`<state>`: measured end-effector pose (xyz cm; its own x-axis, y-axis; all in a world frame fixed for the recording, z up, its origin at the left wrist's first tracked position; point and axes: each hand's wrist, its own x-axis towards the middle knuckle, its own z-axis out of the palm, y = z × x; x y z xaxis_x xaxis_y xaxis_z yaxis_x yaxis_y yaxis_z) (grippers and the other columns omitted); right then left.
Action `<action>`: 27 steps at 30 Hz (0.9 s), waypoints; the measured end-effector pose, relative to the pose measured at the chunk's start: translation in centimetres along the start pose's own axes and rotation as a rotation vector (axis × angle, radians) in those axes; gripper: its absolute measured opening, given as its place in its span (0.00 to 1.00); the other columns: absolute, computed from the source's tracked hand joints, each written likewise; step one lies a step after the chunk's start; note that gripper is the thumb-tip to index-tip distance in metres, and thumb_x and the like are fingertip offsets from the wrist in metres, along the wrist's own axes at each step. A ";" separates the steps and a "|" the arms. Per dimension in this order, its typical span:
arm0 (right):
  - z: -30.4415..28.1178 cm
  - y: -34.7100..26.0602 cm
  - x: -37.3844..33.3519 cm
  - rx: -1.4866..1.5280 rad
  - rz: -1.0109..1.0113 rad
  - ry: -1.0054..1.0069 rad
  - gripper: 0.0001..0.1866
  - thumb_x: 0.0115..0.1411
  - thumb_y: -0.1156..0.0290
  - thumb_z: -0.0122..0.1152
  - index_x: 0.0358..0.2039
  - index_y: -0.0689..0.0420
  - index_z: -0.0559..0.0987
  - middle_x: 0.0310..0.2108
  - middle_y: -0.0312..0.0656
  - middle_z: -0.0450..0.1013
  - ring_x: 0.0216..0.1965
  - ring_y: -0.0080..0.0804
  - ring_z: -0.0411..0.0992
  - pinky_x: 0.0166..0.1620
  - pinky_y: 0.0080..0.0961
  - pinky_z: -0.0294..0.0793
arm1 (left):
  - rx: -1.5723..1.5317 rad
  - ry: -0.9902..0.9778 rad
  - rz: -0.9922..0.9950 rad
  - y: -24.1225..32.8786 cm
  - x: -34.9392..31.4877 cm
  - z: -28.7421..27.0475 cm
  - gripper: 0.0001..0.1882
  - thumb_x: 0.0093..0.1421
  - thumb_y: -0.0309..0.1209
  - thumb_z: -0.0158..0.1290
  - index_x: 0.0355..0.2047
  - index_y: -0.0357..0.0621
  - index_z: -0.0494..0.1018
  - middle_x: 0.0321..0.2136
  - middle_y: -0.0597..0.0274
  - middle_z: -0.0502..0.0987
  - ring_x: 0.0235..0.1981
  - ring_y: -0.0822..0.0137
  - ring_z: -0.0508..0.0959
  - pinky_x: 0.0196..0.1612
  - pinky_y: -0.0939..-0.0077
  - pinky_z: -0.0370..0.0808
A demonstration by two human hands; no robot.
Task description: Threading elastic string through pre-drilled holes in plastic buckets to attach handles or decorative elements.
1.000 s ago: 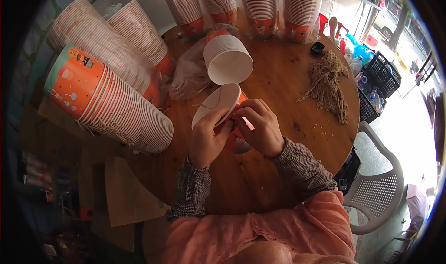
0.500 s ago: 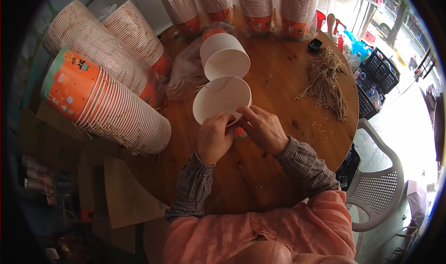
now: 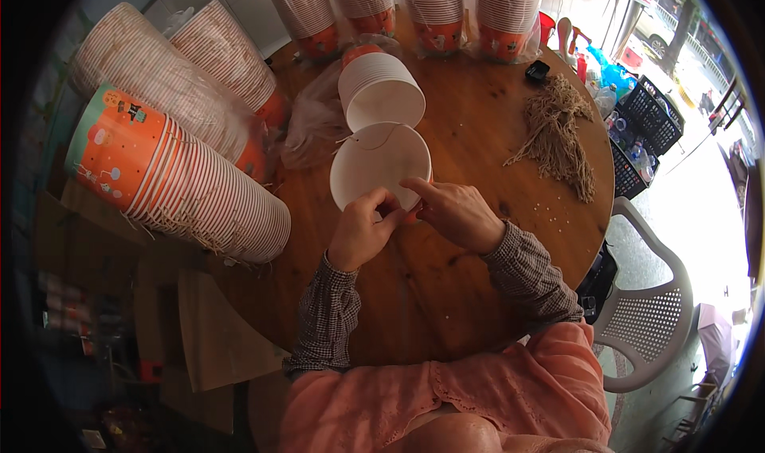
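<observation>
A white-lined paper bucket (image 3: pixel 374 162) lies tilted in front of me, its mouth facing me. A thin cord (image 3: pixel 381 145) curves across the far part of its mouth. My left hand (image 3: pixel 361 231) is closed at the near rim, thumb and forefinger pinched together on it. My right hand (image 3: pixel 462 215) is beside it at the near right rim, the forefinger stretched toward the bucket and the other fingers curled; what they hold is hidden. Just beyond lies a short nested stack of the same buckets (image 3: pixel 382 94), touching the bucket's far side.
A long stack of orange patterned buckets with cords (image 3: pixel 199 186) leans at the left, near bagged stacks (image 3: pixel 159 78). More bagged stacks (image 3: pixel 434 15) stand at the back. A bundle of tan cords (image 3: pixel 558 130) lies at the right of the round wooden table (image 3: pixel 494 294). Beyond is a plastic chair (image 3: pixel 649 317).
My right hand has shifted slightly right, its forefinger straighter. My left hand has moved a little left, and a gap has opened between the hands. The bucket stays nearly in place.
</observation>
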<state>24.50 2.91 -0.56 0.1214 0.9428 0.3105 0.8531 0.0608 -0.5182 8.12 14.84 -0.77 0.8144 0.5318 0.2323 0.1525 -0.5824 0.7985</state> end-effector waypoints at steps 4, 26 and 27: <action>-1.1 1.2 -0.3 -0.045 -0.047 0.064 0.24 0.55 0.77 0.55 0.53 0.54 0.67 0.32 0.44 0.74 0.33 0.43 0.75 0.32 0.36 0.73 | 0.067 -0.026 -0.015 0.5 -0.2 0.0 0.07 0.56 0.26 0.58 0.30 0.36 0.72 0.25 0.54 0.77 0.28 0.58 0.78 0.32 0.67 0.73; 0.1 -0.9 0.6 0.535 0.069 0.210 0.06 0.55 0.75 0.62 0.34 0.60 0.78 0.28 0.40 0.77 0.34 0.28 0.75 0.38 0.25 0.73 | -0.109 0.312 0.083 1.2 -0.2 1.2 0.10 0.62 0.22 0.52 0.44 0.36 0.70 0.35 0.55 0.79 0.36 0.63 0.80 0.41 0.72 0.75; 0.1 -1.0 0.6 0.536 0.068 0.211 0.06 0.55 0.75 0.62 0.34 0.60 0.78 0.28 0.40 0.77 0.34 0.28 0.75 0.38 0.25 0.73 | -0.255 0.241 0.001 1.0 -0.2 1.1 0.11 0.63 0.22 0.51 0.46 0.35 0.69 0.36 0.56 0.80 0.37 0.66 0.80 0.42 0.73 0.76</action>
<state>23.73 3.45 0.07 0.3127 0.8680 0.3858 0.4706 0.2112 -0.8567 8.72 13.51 -0.60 0.6545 0.6788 0.3330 -0.0177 -0.4265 0.9043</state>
